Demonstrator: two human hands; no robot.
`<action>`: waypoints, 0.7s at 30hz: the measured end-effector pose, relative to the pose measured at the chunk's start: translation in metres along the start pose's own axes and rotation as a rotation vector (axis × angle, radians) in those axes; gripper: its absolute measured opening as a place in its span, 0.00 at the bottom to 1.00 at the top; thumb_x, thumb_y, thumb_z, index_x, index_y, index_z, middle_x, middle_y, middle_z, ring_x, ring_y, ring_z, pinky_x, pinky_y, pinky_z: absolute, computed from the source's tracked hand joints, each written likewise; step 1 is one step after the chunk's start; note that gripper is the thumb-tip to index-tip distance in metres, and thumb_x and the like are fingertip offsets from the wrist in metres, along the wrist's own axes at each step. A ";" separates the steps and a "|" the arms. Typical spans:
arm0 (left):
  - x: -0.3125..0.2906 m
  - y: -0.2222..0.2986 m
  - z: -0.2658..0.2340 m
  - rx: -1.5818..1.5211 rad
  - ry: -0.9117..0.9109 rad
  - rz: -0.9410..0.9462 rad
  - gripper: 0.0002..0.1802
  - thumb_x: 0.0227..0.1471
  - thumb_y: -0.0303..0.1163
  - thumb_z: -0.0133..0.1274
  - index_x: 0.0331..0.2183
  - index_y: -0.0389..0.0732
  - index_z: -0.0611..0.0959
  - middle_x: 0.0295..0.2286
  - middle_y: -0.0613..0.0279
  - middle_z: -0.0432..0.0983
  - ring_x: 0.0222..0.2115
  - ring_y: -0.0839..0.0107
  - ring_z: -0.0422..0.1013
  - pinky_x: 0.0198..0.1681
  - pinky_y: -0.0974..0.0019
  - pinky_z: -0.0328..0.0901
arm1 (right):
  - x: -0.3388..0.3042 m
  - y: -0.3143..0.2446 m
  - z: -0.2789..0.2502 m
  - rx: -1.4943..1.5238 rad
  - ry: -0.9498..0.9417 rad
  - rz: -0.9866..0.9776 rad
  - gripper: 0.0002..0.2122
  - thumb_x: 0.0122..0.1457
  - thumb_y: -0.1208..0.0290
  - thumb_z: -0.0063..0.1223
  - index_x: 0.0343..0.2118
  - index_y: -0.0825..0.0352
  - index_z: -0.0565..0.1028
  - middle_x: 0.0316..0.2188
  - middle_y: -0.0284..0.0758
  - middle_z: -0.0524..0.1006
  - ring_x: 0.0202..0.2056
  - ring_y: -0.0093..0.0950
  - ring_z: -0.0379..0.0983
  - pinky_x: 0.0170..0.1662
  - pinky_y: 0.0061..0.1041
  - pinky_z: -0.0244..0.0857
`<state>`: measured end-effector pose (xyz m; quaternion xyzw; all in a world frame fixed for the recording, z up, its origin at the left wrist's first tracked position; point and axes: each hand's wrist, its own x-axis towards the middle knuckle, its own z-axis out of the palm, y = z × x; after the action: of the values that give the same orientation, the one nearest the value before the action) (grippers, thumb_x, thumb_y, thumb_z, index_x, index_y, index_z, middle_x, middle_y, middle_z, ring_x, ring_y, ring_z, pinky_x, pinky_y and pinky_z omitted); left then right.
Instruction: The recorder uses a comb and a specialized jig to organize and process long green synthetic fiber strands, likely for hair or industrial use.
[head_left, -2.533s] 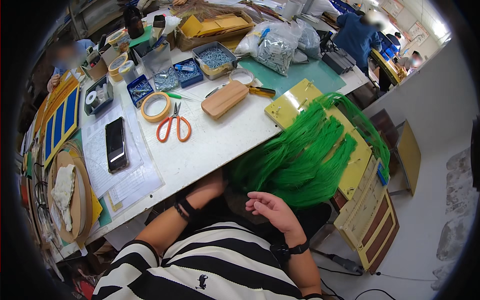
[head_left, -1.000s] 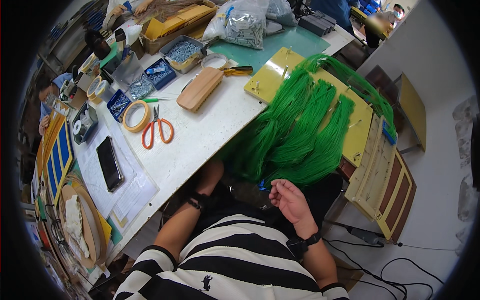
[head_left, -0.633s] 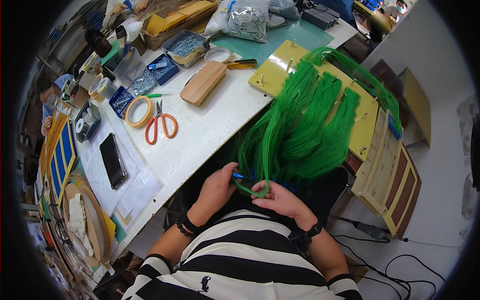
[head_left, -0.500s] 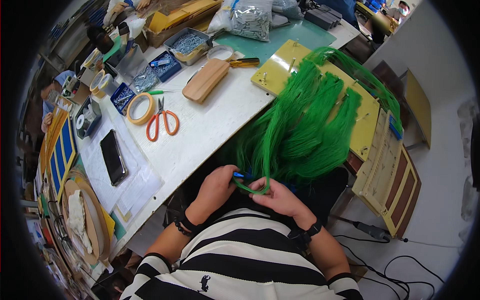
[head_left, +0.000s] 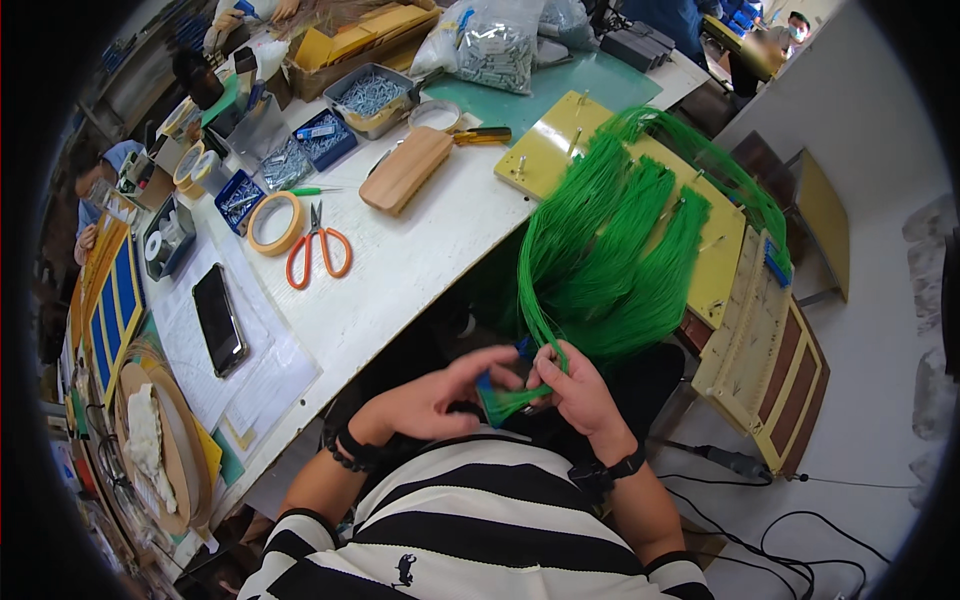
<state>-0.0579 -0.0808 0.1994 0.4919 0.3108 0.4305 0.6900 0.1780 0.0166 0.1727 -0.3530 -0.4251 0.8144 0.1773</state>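
Observation:
A thick bundle of thin green wires [head_left: 610, 265] spills from a yellow board [head_left: 545, 150] toward my lap. My right hand [head_left: 582, 395] is closed on a slim strand of these wires, thumb against fingers. From that grip the free end [head_left: 515, 400] bends left to a small blue piece [head_left: 486, 383], likely a connector, blurred by motion. Beside this end my left hand [head_left: 440, 398] has its fingers stretched and apart, slightly smeared. Whether its fingertips touch the blue piece is hard to see.
On the white table [head_left: 390, 270] lie orange-handled scissors [head_left: 318, 250], a tape roll [head_left: 275, 222], a wooden block [head_left: 407, 168] and a phone [head_left: 220, 320]. Screws fill a metal bin [head_left: 370, 95]. A wooden jig [head_left: 760, 360] with a blue connector [head_left: 777, 262] stands right; black cables [head_left: 800, 550] cross the floor.
My left hand has let go of the strand's blue end and spread its fingers. My right hand has moved slightly right, still gripping the wires. The view has shifted a little.

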 end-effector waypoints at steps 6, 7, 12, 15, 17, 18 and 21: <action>0.036 0.052 0.035 0.396 0.262 0.371 0.16 0.49 0.25 0.65 0.38 0.39 0.76 0.39 0.59 0.76 0.38 0.71 0.74 0.42 0.69 0.68 | -0.032 -0.036 0.026 0.183 0.112 -0.518 0.33 0.62 0.44 0.48 0.60 0.66 0.58 0.48 0.41 0.70 0.42 0.30 0.73 0.47 0.29 0.69; 0.044 0.057 0.041 0.337 0.370 0.513 0.17 0.47 0.22 0.66 0.38 0.39 0.76 0.40 0.57 0.77 0.39 0.70 0.74 0.42 0.68 0.68 | -0.035 -0.037 0.022 0.060 0.212 -0.634 0.37 0.60 0.38 0.47 0.61 0.66 0.58 0.50 0.41 0.70 0.47 0.31 0.72 0.50 0.32 0.67; 0.081 0.107 0.078 0.505 0.279 0.866 0.18 0.50 0.29 0.64 0.41 0.39 0.75 0.46 0.48 0.73 0.47 0.51 0.72 0.49 0.56 0.68 | -0.093 -0.062 0.029 -0.116 0.154 -0.812 0.32 0.65 0.46 0.46 0.62 0.67 0.58 0.57 0.39 0.66 0.53 0.32 0.68 0.55 0.33 0.63; 0.106 0.110 0.115 0.681 -0.066 0.938 0.29 0.53 0.35 0.61 0.53 0.36 0.70 0.55 0.42 0.65 0.56 0.43 0.63 0.58 0.47 0.60 | -0.134 -0.091 0.058 0.184 0.280 -0.839 0.31 0.64 0.51 0.49 0.61 0.70 0.59 0.59 0.42 0.65 0.60 0.37 0.63 0.64 0.41 0.56; 0.114 0.116 0.130 0.751 -0.073 1.042 0.33 0.52 0.35 0.60 0.57 0.38 0.68 0.59 0.41 0.59 0.58 0.44 0.60 0.60 0.48 0.57 | -0.150 -0.116 0.075 0.299 0.428 -0.836 0.32 0.62 0.52 0.51 0.61 0.71 0.59 0.57 0.42 0.67 0.58 0.36 0.64 0.63 0.41 0.57; 0.111 0.126 0.129 0.761 -0.065 1.051 0.33 0.52 0.35 0.60 0.57 0.38 0.68 0.59 0.41 0.59 0.58 0.44 0.60 0.60 0.48 0.57 | -0.154 -0.127 0.072 0.126 0.473 -0.898 0.29 0.61 0.56 0.52 0.58 0.71 0.60 0.52 0.42 0.69 0.54 0.34 0.67 0.59 0.39 0.59; 0.109 0.173 0.113 0.809 -0.110 0.951 0.35 0.49 0.31 0.62 0.57 0.38 0.68 0.58 0.42 0.60 0.55 0.45 0.64 0.57 0.51 0.60 | -0.180 -0.181 0.031 -0.368 0.158 -1.186 0.20 0.64 0.64 0.42 0.55 0.70 0.64 0.41 0.40 0.72 0.45 0.30 0.68 0.53 0.33 0.60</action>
<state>0.0364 -0.0040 0.3988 0.8200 0.1602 0.5128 0.1973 0.2770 -0.0025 0.4087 -0.1411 -0.6674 0.4625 0.5664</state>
